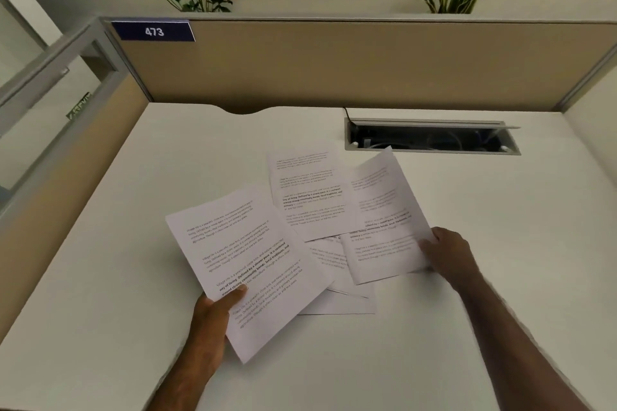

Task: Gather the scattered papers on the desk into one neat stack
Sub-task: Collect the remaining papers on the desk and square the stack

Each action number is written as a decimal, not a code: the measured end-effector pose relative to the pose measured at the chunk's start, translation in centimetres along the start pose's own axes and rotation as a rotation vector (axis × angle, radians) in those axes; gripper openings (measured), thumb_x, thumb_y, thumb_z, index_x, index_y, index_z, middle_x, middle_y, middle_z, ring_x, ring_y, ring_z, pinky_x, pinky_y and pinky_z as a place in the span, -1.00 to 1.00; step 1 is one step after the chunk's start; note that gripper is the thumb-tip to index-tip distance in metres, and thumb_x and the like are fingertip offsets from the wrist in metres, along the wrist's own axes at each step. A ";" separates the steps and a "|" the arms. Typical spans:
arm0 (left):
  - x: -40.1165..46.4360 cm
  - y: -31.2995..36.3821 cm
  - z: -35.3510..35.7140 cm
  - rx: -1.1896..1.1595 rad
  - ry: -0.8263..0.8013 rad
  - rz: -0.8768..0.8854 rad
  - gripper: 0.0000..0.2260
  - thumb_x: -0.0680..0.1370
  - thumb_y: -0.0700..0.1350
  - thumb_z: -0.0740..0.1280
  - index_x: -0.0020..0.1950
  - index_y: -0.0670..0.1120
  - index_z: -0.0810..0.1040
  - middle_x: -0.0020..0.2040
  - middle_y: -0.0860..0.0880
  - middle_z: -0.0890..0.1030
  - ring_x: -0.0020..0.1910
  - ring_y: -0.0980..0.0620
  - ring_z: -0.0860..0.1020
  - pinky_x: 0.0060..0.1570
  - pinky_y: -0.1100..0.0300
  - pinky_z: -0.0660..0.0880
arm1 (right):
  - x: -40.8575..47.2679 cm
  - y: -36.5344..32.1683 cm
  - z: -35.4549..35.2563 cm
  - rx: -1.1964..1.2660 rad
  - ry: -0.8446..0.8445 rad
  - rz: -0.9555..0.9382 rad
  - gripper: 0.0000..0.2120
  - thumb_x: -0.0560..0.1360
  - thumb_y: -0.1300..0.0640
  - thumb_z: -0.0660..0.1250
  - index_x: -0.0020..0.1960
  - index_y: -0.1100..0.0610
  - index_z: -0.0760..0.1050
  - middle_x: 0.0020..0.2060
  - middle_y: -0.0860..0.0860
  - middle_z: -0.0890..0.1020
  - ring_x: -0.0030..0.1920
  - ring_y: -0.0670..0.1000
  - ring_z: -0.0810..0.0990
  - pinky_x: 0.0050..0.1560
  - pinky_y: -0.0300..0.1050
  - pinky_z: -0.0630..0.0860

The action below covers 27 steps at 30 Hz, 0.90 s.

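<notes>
Several printed white sheets lie spread over the middle of the white desk (pixel 133 277). My left hand (pixel 213 320) grips the near-left edge of a tilted sheet (pixel 247 264), thumb on top. My right hand (pixel 447 252) pinches the right edge of another sheet (pixel 384 210), which is lifted and curled above the desk. One more sheet (pixel 307 197) lies flat between them, farther back. Below these, partly covered sheets (pixel 337 294) lie on the desk; how many they are is hidden.
An open cable tray (pixel 430 137) is set into the desk at the back right, with a thin cable rising at its left end. A tan partition (pixel 334 63) labelled 473 closes the back, with plants behind it. A glass side panel (pixel 50 77) stands at the left.
</notes>
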<state>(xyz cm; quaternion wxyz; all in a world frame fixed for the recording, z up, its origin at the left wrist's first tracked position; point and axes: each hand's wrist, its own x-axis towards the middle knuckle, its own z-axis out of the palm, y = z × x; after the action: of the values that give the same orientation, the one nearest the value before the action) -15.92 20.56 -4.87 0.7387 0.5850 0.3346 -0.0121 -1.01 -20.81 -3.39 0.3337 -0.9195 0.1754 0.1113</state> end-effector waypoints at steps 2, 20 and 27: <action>0.1 -0.4 0.6 0.014 -0.025 -0.018 -0.64 0.59 -0.31 0.44 0.33 0.01 0.66 0.16 0.00 0.80 0.11 -0.12 0.76 0.05 -0.06 0.66 | -0.5 1.4 -1.4 0.194 0.016 0.031 -0.86 0.63 0.21 0.29 0.07 0.20 0.62 -0.09 0.10 0.71 -0.22 0.20 0.74 -0.35 0.01 0.71; 0.1 -2.9 4.2 -0.062 -0.044 -0.125 -0.65 0.59 0.09 0.45 0.34 0.00 0.64 0.18 -0.08 0.79 0.13 -0.14 0.76 0.12 -0.12 0.68 | -7.6 -1.6 3.1 0.399 -0.396 -0.136 -0.84 0.69 0.24 0.30 0.16 0.18 0.66 -0.18 0.06 0.74 -0.35 -0.02 0.67 -0.44 -0.07 0.58; 0.4 -3.2 4.0 -0.092 -0.021 -0.142 -0.59 0.53 0.12 0.49 0.33 -0.01 0.66 0.19 -0.08 0.78 0.16 -0.14 0.75 0.26 -0.17 0.62 | -9.2 -5.7 8.3 0.177 -0.548 -0.220 -0.78 0.69 0.17 0.25 0.25 0.22 0.57 -0.11 0.03 0.64 -0.36 0.03 0.63 -0.41 -0.04 0.61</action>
<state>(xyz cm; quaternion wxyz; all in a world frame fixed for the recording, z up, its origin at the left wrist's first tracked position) -15.02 16.24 -7.44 0.7655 0.5252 0.3676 -0.0551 -7.92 -9.01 -3.44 0.4575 -0.8360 -0.0130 0.3027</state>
